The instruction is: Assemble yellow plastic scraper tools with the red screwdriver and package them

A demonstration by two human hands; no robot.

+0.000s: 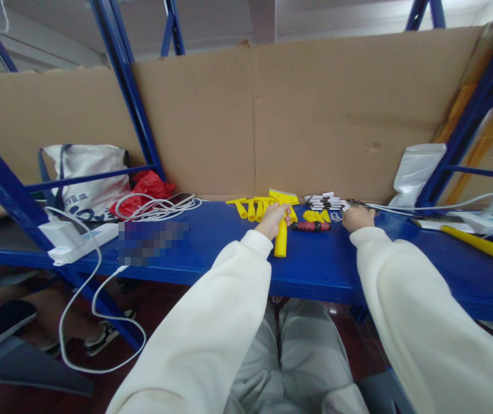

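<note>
My left hand point(272, 219) is wrapped round the handle of a yellow T-shaped scraper point(280, 244), its wide head pointing away from me and its round handle end towards me. My right hand point(358, 219) is down at a pile of small dark pieces point(355, 203) at the back of the bench. Its fingers are bent inward, and whatever they pinch is too small to make out. Just right of my left hand lies a red and black screwdriver point(313, 226). Behind it are several small yellow parts point(315, 216) and a stack of black and white pieces point(324, 201).
More yellow T-shaped scrapers point(251, 211) stand in a row on the blue bench point(224, 247). White cables point(156, 208), a red bag point(151, 185) and a power strip point(85, 241) are leftward. A yellow tube point(483, 246) lies right. Another person sits at far left.
</note>
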